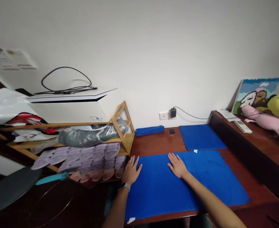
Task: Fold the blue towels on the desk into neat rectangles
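A large blue cloth (160, 193) lies spread on the reddish-brown desk (158, 144), reaching its front edge. My left hand (131, 171) rests with fingers apart at the cloth's left edge, a light band around the wrist. Flat on the cloth near its far edge is my right hand (177, 166), fingers stretched out. Behind it, to the right, sits a folded blue cloth (202, 136) with a white tag at its near edge. Against the wall lies a narrow, tightly folded blue cloth (149, 130).
Left of the desk stands a wooden rack (127, 139) holding purple slippers (95, 153) and a white box (75, 110). A black adapter (173, 112) is plugged into the wall. On the raised right shelf are a remote control (243, 126), a pink plush toy (265, 118) and a picture (255, 95).
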`<state>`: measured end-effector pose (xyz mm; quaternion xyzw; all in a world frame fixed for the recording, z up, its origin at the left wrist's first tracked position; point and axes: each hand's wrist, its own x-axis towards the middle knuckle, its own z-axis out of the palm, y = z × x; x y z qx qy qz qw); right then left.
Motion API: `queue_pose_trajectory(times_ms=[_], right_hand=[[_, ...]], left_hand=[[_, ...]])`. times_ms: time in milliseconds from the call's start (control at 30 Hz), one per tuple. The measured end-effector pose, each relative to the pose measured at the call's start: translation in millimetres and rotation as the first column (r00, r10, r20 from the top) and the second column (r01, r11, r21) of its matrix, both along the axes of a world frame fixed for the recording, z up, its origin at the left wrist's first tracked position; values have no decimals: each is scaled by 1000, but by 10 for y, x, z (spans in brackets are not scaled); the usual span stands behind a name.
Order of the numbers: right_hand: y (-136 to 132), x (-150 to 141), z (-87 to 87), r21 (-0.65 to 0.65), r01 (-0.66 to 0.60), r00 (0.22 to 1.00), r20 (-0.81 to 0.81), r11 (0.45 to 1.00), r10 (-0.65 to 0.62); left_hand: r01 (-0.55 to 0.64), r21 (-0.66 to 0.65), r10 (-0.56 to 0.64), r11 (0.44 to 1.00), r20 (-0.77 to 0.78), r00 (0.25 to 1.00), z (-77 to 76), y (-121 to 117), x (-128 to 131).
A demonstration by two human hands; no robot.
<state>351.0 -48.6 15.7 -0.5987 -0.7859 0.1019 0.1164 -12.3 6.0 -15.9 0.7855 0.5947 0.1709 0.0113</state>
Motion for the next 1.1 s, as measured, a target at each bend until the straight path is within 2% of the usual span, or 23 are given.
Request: queue_pose_trajectory(times_ms=[67,133,233,300,367,433,633,800,867,967,1033,1100], right_hand=[[-85,478,-87,-18,105,994,31,994,-104],[-211,1126,-166,-29,230,971,73,973,-227],[-422,2134,-269,-51,441,890,154,896,-429],[-538,2660,-337,-61,527,839,195,848,-507],[-613,2989,-404,-60,554,820,208,830,-533],[-648,3126,-457,-47,552,822,201,833,-533],[-673,3087,-474,-44,533,833,206,845,-514],[-662,3109,-431,-76,553,818,241,830,-523],[-641,3022,-385,-76,569,805,256,819,-535],[-623,2590,-253,-1,533,827,210,846,-521],[-635,2070,-125,51,440,887,130,896,-443],[-668,1405,21,60,309,949,43,949,-312]], left_hand=[[-2,8,2,1000,-3,1000,-7,8,4],[-6,5,6,1000,-1,1000,-8,13,7],[0,2,0,1000,4,1000,-7,24,8],[0,6,0,1000,0,1000,-7,34,8],[-9,6,9,1000,-7,1000,-9,44,10],[-13,6,14,1000,-13,1000,-7,51,10],[-13,4,13,1000,-11,1000,21,42,16],[-20,-11,21,1000,18,1000,38,-7,49],[-20,-22,21,1000,44,999,56,-26,58],[-26,-23,28,999,124,992,138,-51,55],[-30,2,29,1000,189,981,236,-86,49],[-15,45,5,999,220,976,345,-173,58]])
